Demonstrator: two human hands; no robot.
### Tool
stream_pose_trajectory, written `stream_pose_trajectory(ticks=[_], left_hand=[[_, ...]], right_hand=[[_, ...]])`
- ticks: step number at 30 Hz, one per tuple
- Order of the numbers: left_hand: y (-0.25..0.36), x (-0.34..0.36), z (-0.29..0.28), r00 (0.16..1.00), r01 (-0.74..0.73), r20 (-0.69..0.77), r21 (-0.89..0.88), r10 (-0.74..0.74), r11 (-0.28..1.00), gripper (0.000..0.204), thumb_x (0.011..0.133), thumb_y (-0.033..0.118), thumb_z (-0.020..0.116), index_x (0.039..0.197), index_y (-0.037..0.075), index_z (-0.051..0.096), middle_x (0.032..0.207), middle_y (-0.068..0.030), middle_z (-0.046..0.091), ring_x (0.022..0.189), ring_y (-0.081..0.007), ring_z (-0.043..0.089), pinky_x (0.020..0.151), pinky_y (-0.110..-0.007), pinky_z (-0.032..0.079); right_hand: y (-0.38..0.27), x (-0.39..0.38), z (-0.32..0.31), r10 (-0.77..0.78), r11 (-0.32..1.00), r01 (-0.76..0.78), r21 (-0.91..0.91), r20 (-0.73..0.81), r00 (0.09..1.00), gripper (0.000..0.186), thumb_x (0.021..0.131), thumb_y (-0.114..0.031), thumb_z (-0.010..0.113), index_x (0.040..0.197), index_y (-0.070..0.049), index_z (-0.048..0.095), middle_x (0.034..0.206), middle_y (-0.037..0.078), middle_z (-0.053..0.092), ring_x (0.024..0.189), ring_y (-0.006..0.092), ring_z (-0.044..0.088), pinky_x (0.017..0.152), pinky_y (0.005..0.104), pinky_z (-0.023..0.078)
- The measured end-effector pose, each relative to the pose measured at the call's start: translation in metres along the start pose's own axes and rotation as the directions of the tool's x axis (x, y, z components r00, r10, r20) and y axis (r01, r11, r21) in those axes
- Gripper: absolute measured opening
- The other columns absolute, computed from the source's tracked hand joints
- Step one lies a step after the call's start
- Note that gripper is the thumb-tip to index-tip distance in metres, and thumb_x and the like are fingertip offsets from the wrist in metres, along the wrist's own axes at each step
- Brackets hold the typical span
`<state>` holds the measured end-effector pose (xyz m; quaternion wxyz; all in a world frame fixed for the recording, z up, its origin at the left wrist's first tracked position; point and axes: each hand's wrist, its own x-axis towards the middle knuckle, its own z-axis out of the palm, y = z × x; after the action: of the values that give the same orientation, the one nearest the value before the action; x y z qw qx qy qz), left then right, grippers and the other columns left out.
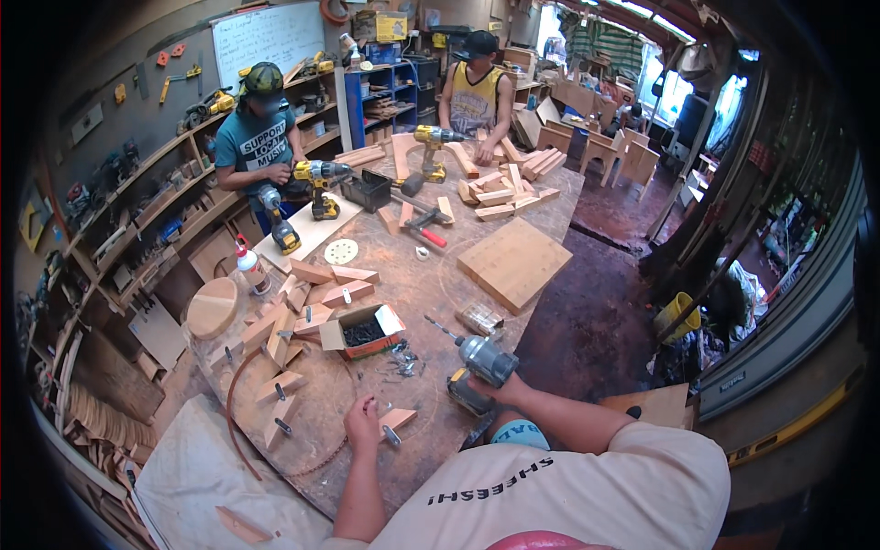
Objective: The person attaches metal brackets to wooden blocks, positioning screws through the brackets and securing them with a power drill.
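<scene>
The right hand [500, 389] gripped a gray drill [488, 360] near the desk's [433, 458] edge. The left hand [363, 421] curled beside a small wood block [398, 419] on the desk; I couldn't tell if it held anything.

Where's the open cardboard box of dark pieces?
Head view, left of centre: the box sits on the worn wooden table, beyond the left hand, beside loose metal pieces.

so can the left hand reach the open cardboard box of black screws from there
Probably yes: the cardboard box opens upward just beyond the left hand, with mostly bare tabletop between them.
</scene>
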<state>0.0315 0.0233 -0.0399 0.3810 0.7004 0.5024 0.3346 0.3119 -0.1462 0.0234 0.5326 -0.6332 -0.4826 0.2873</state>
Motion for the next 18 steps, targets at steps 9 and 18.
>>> stream_pose_trajectory(ticks=[9, 18], left_hand=[[-0.011, 0.006, 0.0, 0.999, -0.008, -0.039, -0.178, 0.001, 0.984, 0.019, 0.087, 0.01, 0.066, 0.101, -0.003, 0.069, 0.078, -0.0105, 0.07, 0.069, -0.0142, 0.065, 0.064, -0.028, 0.051], [0.004, 0.02, -0.016, 0.995, 0.057, 0.093, -0.331, -0.028, 0.942, 0.017, 0.092, 0.01, 0.059, 0.097, -0.003, 0.068, 0.078, -0.0051, 0.067, 0.07, -0.0102, 0.061, 0.065, -0.026, 0.049]], right_hand=[[-0.004, 0.005, 0.002, -0.007, 1.0, 0.007, -0.007, -0.01, 1.0, 0.027, 0.083, -0.017, 0.076, 0.103, -0.008, 0.061, 0.09, 0.003, 0.063, 0.084, 0.0131, 0.06, 0.078, 0.0322, 0.051], [-0.049, 0.005, -0.007, -0.169, 0.952, 0.213, -0.221, 0.204, 0.964, 0.036, 0.081, -0.017, 0.073, 0.112, -0.005, 0.059, 0.1, 0.009, 0.063, 0.091, 0.0192, 0.06, 0.083, 0.035, 0.05]])
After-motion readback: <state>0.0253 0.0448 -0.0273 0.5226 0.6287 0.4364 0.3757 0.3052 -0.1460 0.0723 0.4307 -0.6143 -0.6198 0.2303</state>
